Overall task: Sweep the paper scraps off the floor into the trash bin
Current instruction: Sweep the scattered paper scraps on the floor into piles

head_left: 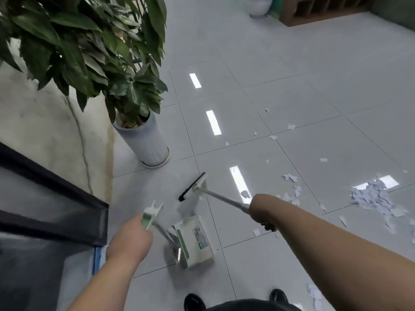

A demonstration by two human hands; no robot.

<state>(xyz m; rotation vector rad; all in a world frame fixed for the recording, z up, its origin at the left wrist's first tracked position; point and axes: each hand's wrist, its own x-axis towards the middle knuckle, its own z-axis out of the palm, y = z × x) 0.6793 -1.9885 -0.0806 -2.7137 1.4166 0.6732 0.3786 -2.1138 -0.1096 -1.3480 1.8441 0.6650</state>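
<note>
Two dark shoes (194, 301) are standing at the near edge. Just beyond them, the left hand (129, 241) is gripping the top of the dustpan handle (151, 215), with the dustpan (195, 241) tilting on the floor. The right hand (261, 212) is clenching the broom shaft (226, 200), and its black broom head (192, 187) is sitting low by the tiles, farther off. The paper scraps (372, 198) are lying to the right, heaped in one pile with strays trailing near and far. They are looking feather-light and flimsy, likely to flutter away under fast strokes, so short, gentle sweeps would suit. Gripping the shaft mid-length should be giving control. A potted plant (146, 142) is standing far left. No trash bin is showing.
</note>
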